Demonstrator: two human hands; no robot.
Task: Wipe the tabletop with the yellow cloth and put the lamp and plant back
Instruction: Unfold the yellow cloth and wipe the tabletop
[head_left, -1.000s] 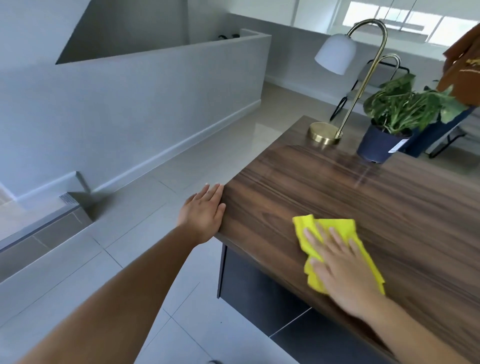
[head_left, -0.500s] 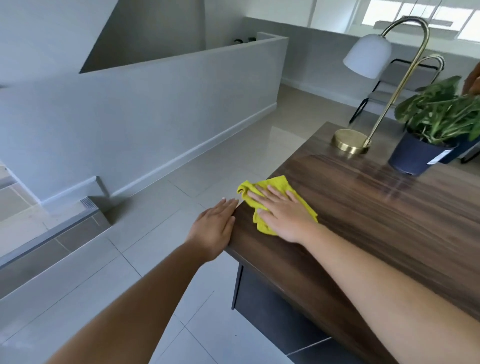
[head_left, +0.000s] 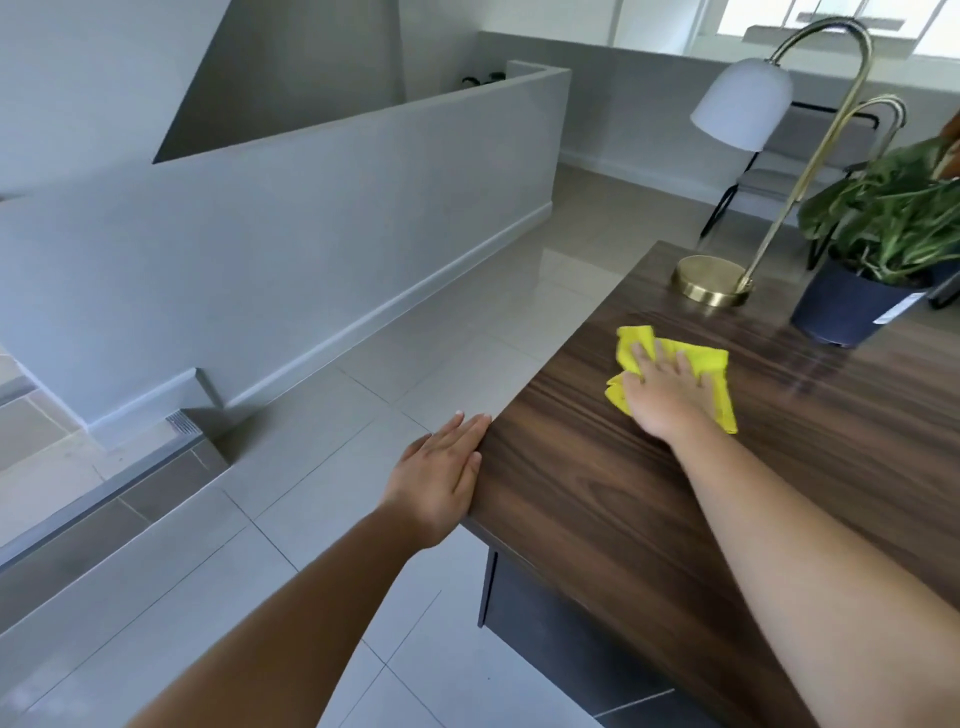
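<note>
The right hand (head_left: 667, 395) lies flat on the yellow cloth (head_left: 706, 358), fingers spread wide and pressed down rather than curled around the fabric. This posture spreads pressure over a broad patch of cloth, which suits wiping; nothing is gripped. The cloth is crumpled, with folds showing beyond the fingertips and along the right side of the hand, and it rests on the tabletop (head_left: 649, 509) towards the far left part of the surface, near the lamp (head_left: 711, 278) but apart from it.

The left hand (head_left: 441, 475) rests open against the near left corner of the tabletop, fingers straight and close together, holding nothing. Its likely purpose is bracing — it steadies the body while the right arm reaches across.

The lamp stands upright on its round brass base near the far left corner. The plant (head_left: 878, 223), in a dark pot, stands just to the right of it. Both sit grouped at the far end, which leaves the nearer wood free for wiping.

Judgement: wiping is in progress. The surface under the lamp and plant cannot be confirmed as wiped, and whether they already stand in their final places cannot be told.
</note>
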